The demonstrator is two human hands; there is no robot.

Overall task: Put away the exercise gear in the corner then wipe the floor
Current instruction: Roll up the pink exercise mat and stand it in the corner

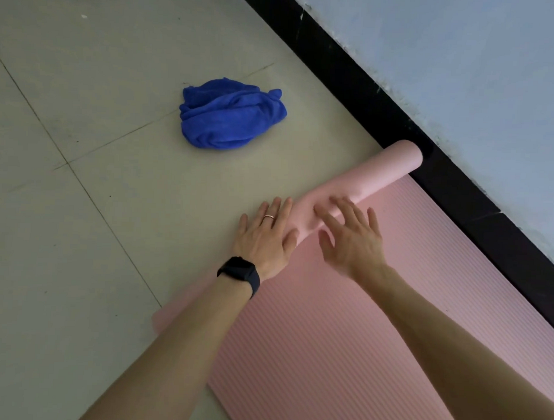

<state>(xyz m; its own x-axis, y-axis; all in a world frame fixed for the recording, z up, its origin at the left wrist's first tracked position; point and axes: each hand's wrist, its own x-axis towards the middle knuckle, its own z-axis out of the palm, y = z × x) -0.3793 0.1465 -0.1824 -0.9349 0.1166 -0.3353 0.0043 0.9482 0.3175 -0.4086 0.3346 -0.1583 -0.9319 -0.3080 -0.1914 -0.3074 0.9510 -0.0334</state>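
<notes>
Two-handed, pressing left hand [263, 237] and right hand [351, 236], fingers spread flat, onto the rolled end of the pink mat [344, 306] by the wall [462, 75] to hold it tight. Saving blue cloth [229, 114] nearby for wiping.

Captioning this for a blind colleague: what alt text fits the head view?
The left hand and right hand, fingers straight, press the rolled end of a pink exercise mat lying beside a black baseboard. A crumpled blue cloth lies apart on the tiled floor.
</notes>
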